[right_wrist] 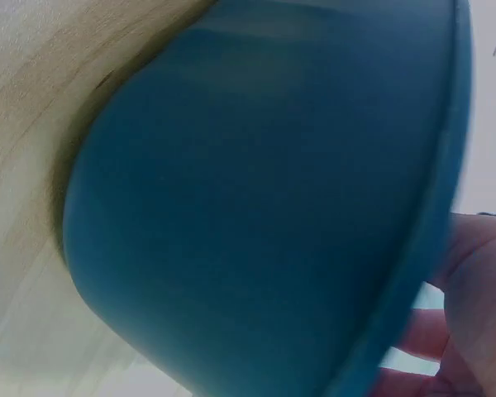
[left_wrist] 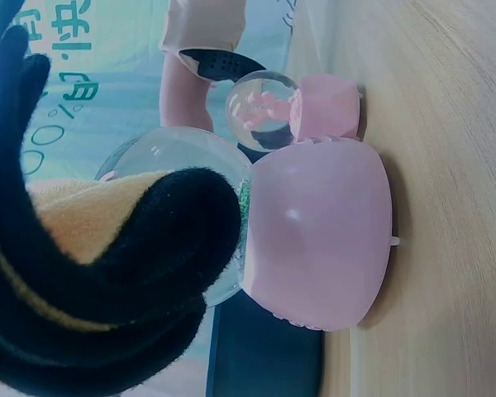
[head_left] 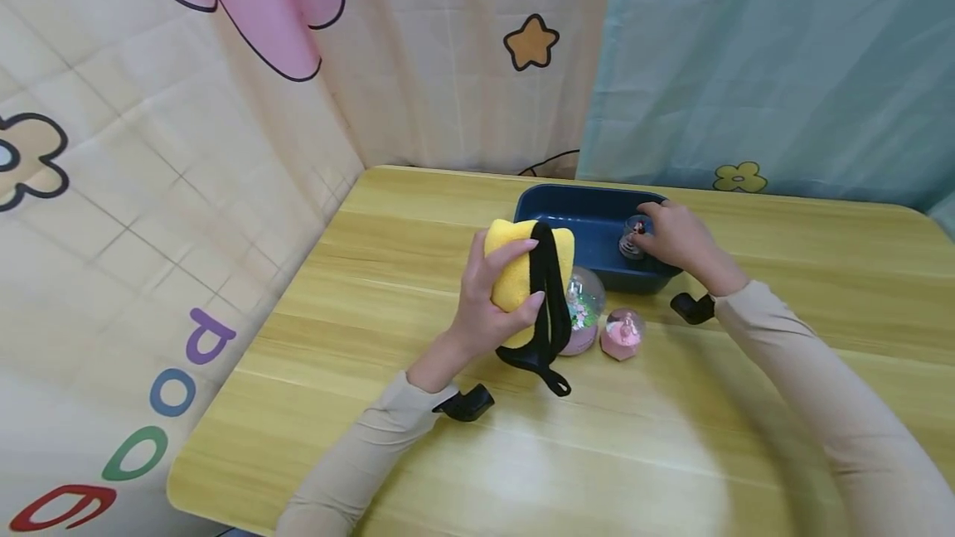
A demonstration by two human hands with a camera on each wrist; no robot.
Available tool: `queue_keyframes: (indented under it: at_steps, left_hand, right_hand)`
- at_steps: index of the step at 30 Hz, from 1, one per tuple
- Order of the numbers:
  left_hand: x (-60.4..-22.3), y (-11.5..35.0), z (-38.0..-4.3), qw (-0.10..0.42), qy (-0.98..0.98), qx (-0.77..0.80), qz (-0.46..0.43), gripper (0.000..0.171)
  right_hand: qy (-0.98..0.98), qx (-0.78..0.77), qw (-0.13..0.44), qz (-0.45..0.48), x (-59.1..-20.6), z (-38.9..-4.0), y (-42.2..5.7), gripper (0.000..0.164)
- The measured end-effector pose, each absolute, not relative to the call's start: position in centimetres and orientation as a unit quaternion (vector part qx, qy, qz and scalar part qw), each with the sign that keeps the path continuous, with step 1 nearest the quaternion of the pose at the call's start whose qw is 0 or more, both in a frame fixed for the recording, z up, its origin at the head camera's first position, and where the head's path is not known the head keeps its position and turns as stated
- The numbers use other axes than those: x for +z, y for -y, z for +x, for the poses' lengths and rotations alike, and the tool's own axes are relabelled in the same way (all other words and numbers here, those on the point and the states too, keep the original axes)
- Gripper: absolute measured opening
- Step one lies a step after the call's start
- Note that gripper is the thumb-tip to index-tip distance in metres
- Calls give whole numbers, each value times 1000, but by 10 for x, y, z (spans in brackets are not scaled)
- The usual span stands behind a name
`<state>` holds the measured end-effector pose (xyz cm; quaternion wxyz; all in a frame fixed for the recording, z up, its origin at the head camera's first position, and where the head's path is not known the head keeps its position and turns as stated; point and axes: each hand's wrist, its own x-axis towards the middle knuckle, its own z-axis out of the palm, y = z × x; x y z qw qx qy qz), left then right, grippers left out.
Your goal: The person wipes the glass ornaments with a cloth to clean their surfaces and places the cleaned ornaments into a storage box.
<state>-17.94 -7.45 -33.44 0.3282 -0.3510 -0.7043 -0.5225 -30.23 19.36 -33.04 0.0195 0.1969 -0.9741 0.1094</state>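
My left hand (head_left: 477, 292) grips a folded yellow cloth (head_left: 513, 284) with black edging and a hanging loop, held above the table. In the left wrist view the cloth's dark edge (left_wrist: 178, 223) covers part of a large snow globe with a pink base (left_wrist: 322, 231). Inside the right end of the dark blue basin (head_left: 555, 195), my right hand (head_left: 682, 239) holds a small clear glass ornament (head_left: 631, 245) with a tiny figure in it, between thumb and fingers. The basin's outer wall (right_wrist: 256, 198) fills the right wrist view and hides the ornament there.
A smaller snow globe on a pink faceted base (head_left: 622, 335) stands beside the large one, in front of the basin. The wooden table (head_left: 313, 371) meets printed curtains (head_left: 462, 65) at the back and left.
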Motion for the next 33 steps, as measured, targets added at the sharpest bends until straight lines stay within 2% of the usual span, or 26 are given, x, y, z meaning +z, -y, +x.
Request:
queue_keyframes:
  at_steps: [6, 13, 17, 33]
  left_hand:
    - [-334, 74, -179, 325, 706, -522, -351, 45]
    - [-333, 74, -181, 324, 707, -520, -353, 47]
    - [-332, 74, -183, 326, 706, -520, -353, 47]
    - [-333, 73, -179, 321, 713, -518, -347, 46]
  right_hand:
    - [973, 150, 48, 170, -325, -287, -199, 56]
    - [948, 207, 157, 186, -321, -261, -208, 48]
    - [936, 217, 193, 200, -320, -247, -210, 45]
    - [927, 214, 207, 229, -326, -210, -207, 46]
